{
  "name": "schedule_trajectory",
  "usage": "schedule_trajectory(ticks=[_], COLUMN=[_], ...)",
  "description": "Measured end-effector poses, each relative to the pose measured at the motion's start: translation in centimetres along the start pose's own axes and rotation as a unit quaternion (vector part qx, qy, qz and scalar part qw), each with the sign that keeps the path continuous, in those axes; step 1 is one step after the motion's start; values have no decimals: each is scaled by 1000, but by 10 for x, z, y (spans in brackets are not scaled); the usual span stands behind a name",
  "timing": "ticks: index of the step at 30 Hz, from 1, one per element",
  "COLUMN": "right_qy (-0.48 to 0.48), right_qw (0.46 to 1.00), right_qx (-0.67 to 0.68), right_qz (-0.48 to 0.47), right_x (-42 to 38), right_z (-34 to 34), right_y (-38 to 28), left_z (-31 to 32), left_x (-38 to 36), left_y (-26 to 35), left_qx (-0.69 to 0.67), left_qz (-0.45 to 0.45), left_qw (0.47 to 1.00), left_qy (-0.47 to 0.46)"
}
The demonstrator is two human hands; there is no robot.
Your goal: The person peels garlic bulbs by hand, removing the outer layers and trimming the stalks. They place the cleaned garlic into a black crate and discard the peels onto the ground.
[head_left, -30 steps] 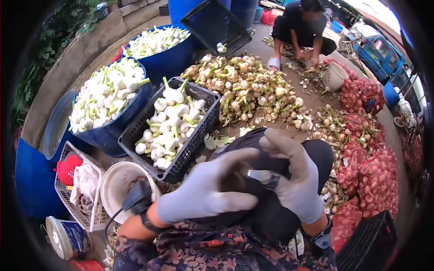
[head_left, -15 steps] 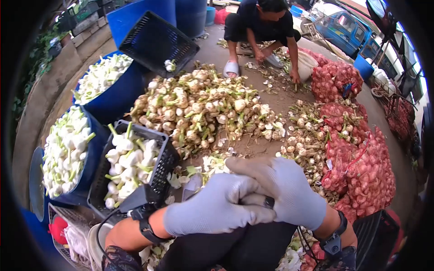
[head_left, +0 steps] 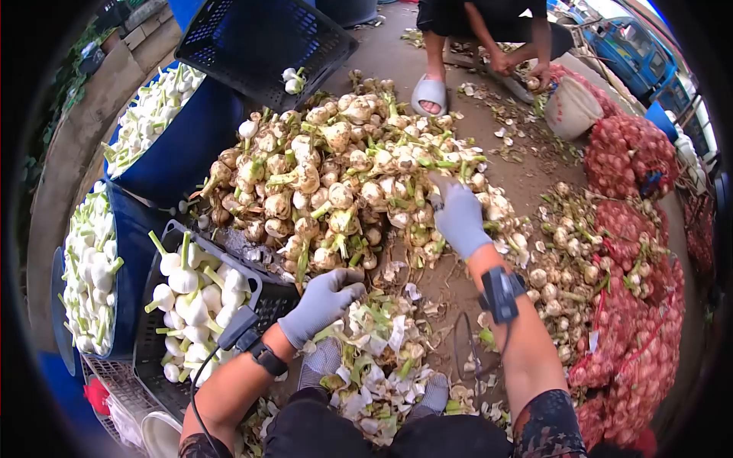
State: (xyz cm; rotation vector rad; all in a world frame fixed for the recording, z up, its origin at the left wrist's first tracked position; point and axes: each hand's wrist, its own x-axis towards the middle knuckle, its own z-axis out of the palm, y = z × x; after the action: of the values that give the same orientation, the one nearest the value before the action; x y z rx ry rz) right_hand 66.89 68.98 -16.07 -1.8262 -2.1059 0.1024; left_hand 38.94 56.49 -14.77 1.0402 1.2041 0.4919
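A large pile of unpeeled garlic bulbs [head_left: 336,183] with green stems lies on the ground ahead. My right hand [head_left: 458,217], in a grey glove, reaches onto the pile's right side; its fingertips are among the bulbs and blurred, so its hold is unclear. My left hand [head_left: 321,304], also gloved, hovers at the pile's near edge, fingers partly curled and apart, nothing seen in it. Peeled white garlic [head_left: 197,305] fills a black crate [head_left: 271,305] left of my left hand. Loose skins [head_left: 382,359] lie between my feet.
Blue tubs [head_left: 187,141] of white garlic line the left. A tilted black crate [head_left: 252,46] stands behind the pile. Red net sacks [head_left: 641,328] and more bulbs [head_left: 561,252] are on the right. A person [head_left: 489,30] crouches beyond, near a pale bucket [head_left: 571,107].
My hands were together in front of me; they have separated. The right has gone forward to the pile, the left to the left. The view has tilted down.
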Motion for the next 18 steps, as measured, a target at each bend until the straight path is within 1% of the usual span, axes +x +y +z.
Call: schedule_trajectory(ticks=[1, 2, 3, 4, 5, 6, 7, 8, 9, 10, 11, 12, 13, 14, 15, 16, 17, 18], right_qy=[-42, -68, -92, -95, -123, -155, -163, -144, -120, -81, -25, -105, -152, -132, -112, -112, -162, -212], right_qw=[992, 983, 970, 970, 967, 961, 960, 982, 983, 899, 698, 590, 685, 704, 723, 716, 690, 659], right_qx=[-113, -170, -226, -223, -224, -227, -228, -93, 45, 385, 676, 752, 681, 666, 651, 655, 649, 638], right_qz=[39, 24, 9, 8, 11, 17, 23, 77, 129, 191, 236, 276, 210, 208, 203, 214, 277, 338], right_x=[20, 26, 32, 36, 36, 31, 20, 9, -5, -28, -56, -71, -92, -109, -123, -135, -145, -149], right_z=[16, 26, 17, 9, 2, 0, 1, -1, -1, 12, 25, 6, -18, -17, -14, -7, 1, 0], right_y=[-2, 1, -7, -10, -12, -9, 1, 14, 23, 32, 38, 19, 0, -10, -17, -15, -8, -9], left_z=[5, 9, 10, 12, 17, 21, 28, 39, 47, 54, 61, 70, 75, 74, 76, 78, 80, 83], left_x=[8, 12, 21, 31, 37, 44, 52, 60, 66, 70, 73, 74, 75, 76, 67, 59, 53, 49], left_y=[4, 11, 8, 7, 5, 6, 7, 7, 11, 17, 20, 18, 17, 17, 11, 7, 3, -6], left_qx=[37, 84, 90, 118, 143, 97, 51, 89, 87, 163, 235, 208, 181, 170, 173, 142, 110, 121], left_qz=[11, -6, -3, 30, 60, 59, 61, 121, 117, 239, 352, 348, 342, 360, 347, 296, 247, 256], left_qw=[999, 996, 996, 992, 987, 993, 997, 987, 987, 951, 893, 906, 917, 917, 922, 944, 962, 959], left_qy=[5, 13, 5, 17, 29, 23, 14, 65, 60, 110, 153, 124, 95, 9, 0, -21, -40, -25])
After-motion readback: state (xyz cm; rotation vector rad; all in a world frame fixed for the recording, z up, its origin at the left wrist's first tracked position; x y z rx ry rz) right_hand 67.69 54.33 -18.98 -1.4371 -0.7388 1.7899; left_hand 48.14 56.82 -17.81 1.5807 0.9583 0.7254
